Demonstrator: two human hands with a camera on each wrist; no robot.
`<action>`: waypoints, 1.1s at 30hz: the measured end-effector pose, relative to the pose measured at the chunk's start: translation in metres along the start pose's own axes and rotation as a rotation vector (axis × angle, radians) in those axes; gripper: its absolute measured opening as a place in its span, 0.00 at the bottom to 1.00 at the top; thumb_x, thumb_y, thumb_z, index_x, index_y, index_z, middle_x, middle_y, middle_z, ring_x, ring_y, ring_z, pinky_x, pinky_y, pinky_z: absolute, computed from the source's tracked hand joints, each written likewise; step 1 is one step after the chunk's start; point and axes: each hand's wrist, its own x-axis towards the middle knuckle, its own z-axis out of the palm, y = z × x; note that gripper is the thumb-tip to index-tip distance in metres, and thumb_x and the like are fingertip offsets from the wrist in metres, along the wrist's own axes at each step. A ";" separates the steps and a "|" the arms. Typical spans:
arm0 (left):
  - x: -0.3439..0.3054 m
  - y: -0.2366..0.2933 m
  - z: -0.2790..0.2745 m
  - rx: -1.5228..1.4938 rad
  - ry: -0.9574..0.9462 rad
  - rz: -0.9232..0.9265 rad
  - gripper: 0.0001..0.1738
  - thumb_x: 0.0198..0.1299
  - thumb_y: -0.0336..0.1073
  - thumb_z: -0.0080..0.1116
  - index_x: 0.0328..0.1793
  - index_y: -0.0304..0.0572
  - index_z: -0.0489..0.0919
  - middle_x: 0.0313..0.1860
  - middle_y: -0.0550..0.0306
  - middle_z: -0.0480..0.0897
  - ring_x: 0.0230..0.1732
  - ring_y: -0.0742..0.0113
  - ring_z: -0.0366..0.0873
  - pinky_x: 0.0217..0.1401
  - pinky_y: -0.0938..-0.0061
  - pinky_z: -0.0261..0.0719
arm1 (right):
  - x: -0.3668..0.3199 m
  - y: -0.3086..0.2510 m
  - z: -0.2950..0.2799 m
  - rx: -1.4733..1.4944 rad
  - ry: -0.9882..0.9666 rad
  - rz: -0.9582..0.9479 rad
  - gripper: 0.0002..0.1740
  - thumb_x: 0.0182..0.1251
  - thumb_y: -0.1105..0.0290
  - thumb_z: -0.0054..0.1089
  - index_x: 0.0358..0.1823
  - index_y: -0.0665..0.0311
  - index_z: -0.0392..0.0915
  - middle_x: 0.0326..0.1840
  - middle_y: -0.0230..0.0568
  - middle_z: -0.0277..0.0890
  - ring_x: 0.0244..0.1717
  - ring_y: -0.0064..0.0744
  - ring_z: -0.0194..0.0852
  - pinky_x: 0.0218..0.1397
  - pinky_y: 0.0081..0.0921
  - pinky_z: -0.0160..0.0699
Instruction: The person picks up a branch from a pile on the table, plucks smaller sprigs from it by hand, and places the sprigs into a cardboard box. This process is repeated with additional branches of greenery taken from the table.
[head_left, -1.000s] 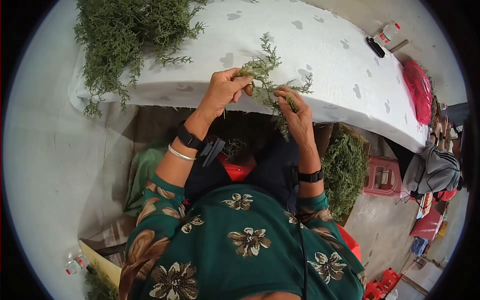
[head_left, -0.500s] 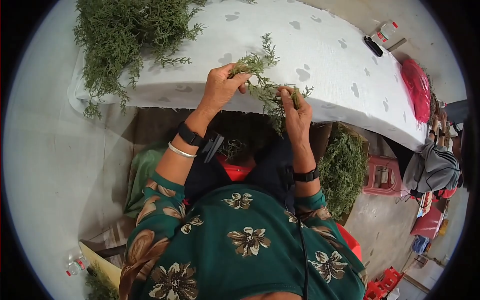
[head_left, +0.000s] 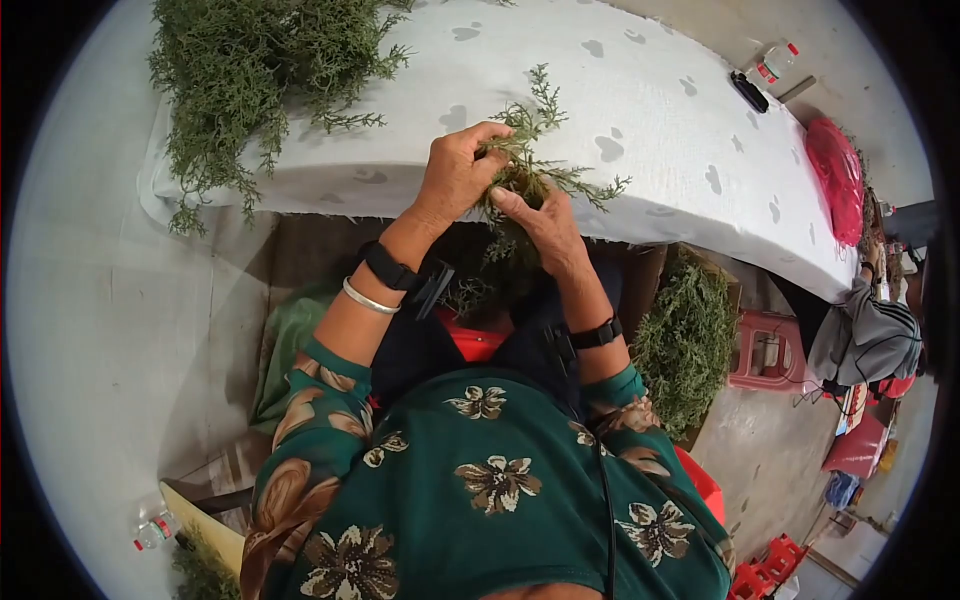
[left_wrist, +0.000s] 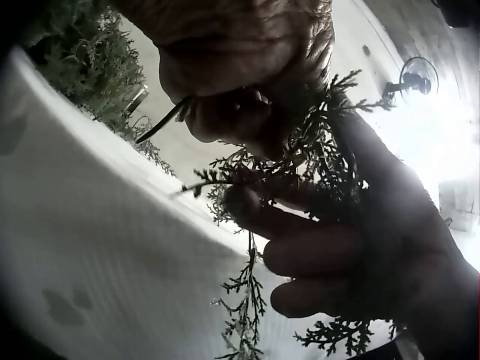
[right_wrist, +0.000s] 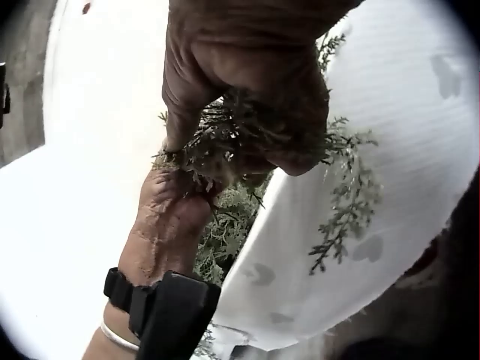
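Both hands meet at a bunch of green evergreen sprigs point(head_left: 575, 180) in front of the table's near edge. My left hand point(head_left: 455, 175) grips the bunch from the left side; a bare stem point(left_wrist: 159, 124) sticks out past its curled fingers in the left wrist view. From the right, my right hand point(head_left: 548, 230) holds the same bunch between thumb and curled fingers, the thumb lying across the near side. Feathery tips spread above, right of and below the hands. In the right wrist view, foliage point(right_wrist: 232, 131) fills the space between thumb and fingers.
A large heap of evergreen branches point(head_left: 260, 80) hangs over the left end of the white-clothed table point(head_left: 660, 130). More greenery point(head_left: 685, 340) fills a box by the right knee. A red plastic bag point(head_left: 835, 185), a bottle point(head_left: 775, 65) and another person point(head_left: 865, 335) are at the right.
The right hand has moved left, from a sprig's right-hand part to close beside the left hand. The left hand stays nearly in place, and the foliage is gathered between both hands.
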 end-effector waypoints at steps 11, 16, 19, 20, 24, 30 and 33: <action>0.026 -0.049 -0.010 0.541 0.197 0.065 0.15 0.47 0.35 0.62 0.44 0.47 0.82 0.23 0.52 0.81 0.24 0.57 0.78 0.32 0.68 0.77 | 0.020 0.021 0.000 0.432 0.035 0.299 0.10 0.60 0.73 0.61 0.42 0.68 0.77 0.32 0.38 0.80 0.27 0.26 0.77 0.29 0.22 0.78; 0.042 -0.071 -0.017 0.410 0.085 -0.077 0.14 0.46 0.36 0.62 0.42 0.49 0.82 0.25 0.51 0.83 0.28 0.55 0.81 0.33 0.65 0.78 | 0.026 0.028 -0.003 0.340 0.175 0.205 0.10 0.62 0.72 0.60 0.42 0.68 0.77 0.32 0.39 0.80 0.25 0.25 0.76 0.27 0.21 0.77; 0.045 -0.073 -0.021 0.321 0.060 -0.097 0.14 0.46 0.35 0.62 0.42 0.50 0.83 0.25 0.52 0.82 0.28 0.57 0.80 0.32 0.68 0.77 | 0.024 0.022 -0.015 0.163 0.173 0.071 0.10 0.62 0.70 0.61 0.42 0.68 0.77 0.32 0.39 0.80 0.25 0.24 0.76 0.27 0.20 0.76; 0.045 -0.073 -0.020 0.325 0.079 -0.090 0.14 0.46 0.34 0.62 0.42 0.50 0.83 0.24 0.53 0.82 0.27 0.59 0.80 0.31 0.70 0.76 | 0.023 0.017 -0.018 0.137 0.109 0.118 0.10 0.62 0.70 0.61 0.42 0.68 0.78 0.32 0.39 0.80 0.25 0.23 0.76 0.27 0.19 0.75; 0.047 -0.070 -0.008 0.474 0.164 -0.065 0.12 0.47 0.32 0.62 0.41 0.52 0.84 0.23 0.57 0.81 0.24 0.65 0.78 0.29 0.73 0.74 | 0.020 0.021 -0.020 0.068 0.028 0.199 0.11 0.63 0.68 0.62 0.42 0.68 0.79 0.32 0.37 0.79 0.25 0.20 0.75 0.27 0.17 0.74; 0.047 -0.066 -0.013 0.488 0.147 -0.078 0.10 0.44 0.35 0.64 0.36 0.54 0.84 0.24 0.58 0.82 0.27 0.61 0.80 0.32 0.70 0.77 | 0.006 0.056 -0.049 -0.289 0.355 -0.048 0.10 0.67 0.68 0.57 0.45 0.63 0.80 0.33 0.33 0.80 0.23 0.15 0.70 0.27 0.13 0.71; 0.049 -0.064 -0.012 0.389 0.126 -0.154 0.09 0.45 0.38 0.65 0.36 0.55 0.84 0.23 0.59 0.82 0.27 0.62 0.81 0.31 0.70 0.77 | -0.018 0.023 -0.069 -0.323 0.571 0.029 0.09 0.68 0.68 0.56 0.45 0.63 0.80 0.35 0.34 0.80 0.24 0.13 0.69 0.29 0.11 0.69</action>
